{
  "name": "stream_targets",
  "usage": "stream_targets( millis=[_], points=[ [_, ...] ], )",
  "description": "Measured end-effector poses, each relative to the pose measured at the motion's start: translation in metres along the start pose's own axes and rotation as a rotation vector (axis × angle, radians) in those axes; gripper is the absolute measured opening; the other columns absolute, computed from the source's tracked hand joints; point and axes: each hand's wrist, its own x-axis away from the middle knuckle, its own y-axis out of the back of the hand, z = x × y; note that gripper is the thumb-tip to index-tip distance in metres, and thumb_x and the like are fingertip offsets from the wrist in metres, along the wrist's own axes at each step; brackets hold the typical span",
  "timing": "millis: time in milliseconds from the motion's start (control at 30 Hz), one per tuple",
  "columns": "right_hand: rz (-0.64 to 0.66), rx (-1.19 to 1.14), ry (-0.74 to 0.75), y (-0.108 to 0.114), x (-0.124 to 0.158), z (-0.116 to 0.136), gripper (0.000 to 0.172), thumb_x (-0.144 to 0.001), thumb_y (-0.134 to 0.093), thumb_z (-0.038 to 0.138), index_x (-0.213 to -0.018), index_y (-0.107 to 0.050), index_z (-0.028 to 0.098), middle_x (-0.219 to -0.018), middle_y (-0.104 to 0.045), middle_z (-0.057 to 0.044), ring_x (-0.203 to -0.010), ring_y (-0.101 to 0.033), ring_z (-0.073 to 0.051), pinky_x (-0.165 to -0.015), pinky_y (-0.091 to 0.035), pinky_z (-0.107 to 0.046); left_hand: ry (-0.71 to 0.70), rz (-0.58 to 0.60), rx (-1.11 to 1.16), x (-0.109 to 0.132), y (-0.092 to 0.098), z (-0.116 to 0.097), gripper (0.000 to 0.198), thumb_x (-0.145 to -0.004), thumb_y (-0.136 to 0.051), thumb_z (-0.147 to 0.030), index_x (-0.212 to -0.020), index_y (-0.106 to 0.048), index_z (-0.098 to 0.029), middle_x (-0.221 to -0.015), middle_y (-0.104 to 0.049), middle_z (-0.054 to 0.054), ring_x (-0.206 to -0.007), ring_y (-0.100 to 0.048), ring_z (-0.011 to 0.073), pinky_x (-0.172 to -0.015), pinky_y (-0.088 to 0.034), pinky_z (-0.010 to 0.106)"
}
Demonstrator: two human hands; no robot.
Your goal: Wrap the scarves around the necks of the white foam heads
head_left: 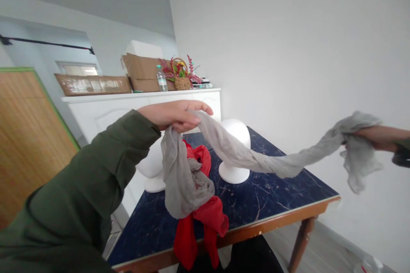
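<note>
A long grey scarf (253, 158) is stretched between my two hands and sags in the middle. My left hand (179, 114) is closed on it, with the thumb and fingers pinching the cloth. From there one end hangs down onto a red scarf (216, 215), which lies bunched on the table and drops over its front edge. Far to the right, my right hand (373, 134) is closed around the bunched other end, and a loose tail dangles below it. Behind the grey scarf stands a white mannequin head (235, 172). A second white mannequin head (153, 168) is partly hidden behind my left arm.
The dark blue marble-patterned table (265, 196) has a wooden edge. Behind it, a white cabinet (105, 113) carries cardboard boxes (144, 70), a plastic bottle (162, 79) and a flower basket (182, 82). A wooden panel (32, 136) stands left; a wall rises at right.
</note>
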Motion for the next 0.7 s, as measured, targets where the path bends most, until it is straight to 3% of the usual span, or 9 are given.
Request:
stream_targets(
  millis=[67, 133, 200, 267, 333, 367, 467, 533, 700],
  points=[
    [0.194, 0.148, -0.206, -0.023, -0.001, -0.022, 0.01, -0.061, -0.066, 0.03, -0.063, -0.064, 0.02, -0.087, -0.06, -0.024, -0.066, -0.06, -0.023, -0.059, -0.042, -0.036, -0.187, -0.005, 0.007, -0.001, -0.011, -0.011, 0.024, -0.08, -0.047, -0.018, -0.101, -0.049, -0.009, -0.055, -0.044, -0.002, -0.066, -0.06, 0.0168, -0.057, -0.049, 0.027],
    [0.319, 0.362, -0.156, -0.051, 0.007, -0.02, 0.031, -0.046, -0.076, 0.024, -0.074, -0.066, 0.016, -0.09, -0.058, -0.028, -0.076, -0.059, -0.03, -0.067, -0.042, -0.04, -0.396, 0.044, 0.003, -0.003, -0.026, -0.026, 0.028, -0.081, -0.046, -0.016, -0.106, -0.045, -0.005, -0.062, -0.043, -0.003, -0.075, -0.06, 0.016, -0.064, -0.048, 0.027],
    [0.457, 0.374, 0.16, -0.085, 0.022, 0.008, 0.062, -0.048, -0.076, 0.029, -0.106, -0.057, 0.015, -0.115, -0.047, -0.026, -0.103, -0.049, -0.031, -0.086, -0.036, -0.039, -0.568, 0.096, -0.028, -0.004, -0.046, -0.043, 0.032, -0.084, -0.039, -0.015, -0.114, -0.038, -0.003, -0.073, -0.044, -0.002, -0.083, -0.059, 0.0164, -0.066, -0.045, 0.026],
    [0.527, 0.185, 0.492, -0.125, 0.042, 0.054, 0.09, -0.056, -0.071, 0.039, -0.131, -0.025, 0.02, -0.135, -0.026, -0.017, -0.122, -0.03, -0.027, -0.099, -0.024, -0.038, -0.658, 0.144, -0.084, -0.007, -0.069, -0.059, 0.037, -0.085, -0.031, -0.012, -0.121, -0.029, -0.005, -0.084, -0.043, -0.002, -0.083, -0.059, 0.0151, -0.063, -0.04, 0.022],
    [0.571, -0.116, 0.772, -0.167, 0.059, 0.102, 0.102, -0.057, -0.067, 0.047, -0.135, -0.006, 0.021, -0.139, -0.017, -0.013, -0.125, -0.023, -0.025, -0.101, -0.02, -0.039, -0.691, 0.196, -0.159, -0.011, -0.092, -0.072, 0.044, -0.082, -0.033, -0.013, -0.125, -0.022, -0.008, -0.088, -0.044, -0.003, -0.073, -0.059, 0.0089, -0.057, -0.034, 0.015],
    [0.601, -0.261, 0.88, -0.186, 0.066, 0.124, 0.102, -0.057, -0.066, 0.051, -0.134, -0.007, 0.021, -0.138, -0.02, -0.013, -0.124, -0.024, -0.025, -0.101, -0.021, -0.04, -0.704, 0.221, -0.203, -0.013, -0.102, -0.077, 0.049, -0.08, -0.037, -0.014, -0.126, -0.021, -0.01, -0.09, -0.045, -0.004, -0.067, -0.059, 0.0052, -0.054, -0.031, 0.012],
    [0.754, -0.469, 0.984, -0.236, 0.079, 0.167, 0.075, -0.063, -0.062, 0.051, -0.124, -0.034, 0.018, -0.116, -0.048, -0.01, -0.108, -0.044, -0.023, -0.093, -0.033, -0.038, -0.806, 0.268, -0.349, -0.019, -0.12, -0.093, 0.056, -0.074, -0.041, -0.014, -0.126, -0.019, -0.012, -0.095, -0.05, -0.005, -0.059, -0.056, -0.0004, -0.048, -0.024, 0.008],
    [0.862, -0.463, 0.959, -0.257, 0.081, 0.176, 0.051, -0.063, -0.064, 0.042, -0.105, -0.052, 0.016, -0.093, -0.058, -0.006, -0.088, -0.053, -0.018, -0.08, -0.042, -0.033, -0.923, 0.181, -0.409, -0.021, -0.117, -0.104, 0.051, -0.074, -0.033, -0.011, -0.123, -0.022, -0.008, -0.095, -0.05, -0.006, -0.065, -0.057, 0.0018, -0.049, -0.024, 0.008],
    [0.878, -0.338, 0.786, -0.259, 0.065, 0.15, 0.014, -0.061, -0.063, 0.025, -0.065, -0.056, 0.013, -0.055, -0.051, 0.003, -0.051, -0.046, -0.008, -0.052, -0.039, -0.022, -1.09, -0.417, -0.372, -0.015, -0.054, -0.13, 0.045, -0.07, -0.03, -0.004, -0.114, -0.025, 0.003, -0.085, -0.05, -0.006, -0.089, -0.055, 0.0183, -0.051, -0.029, 0.009]
  ],
)
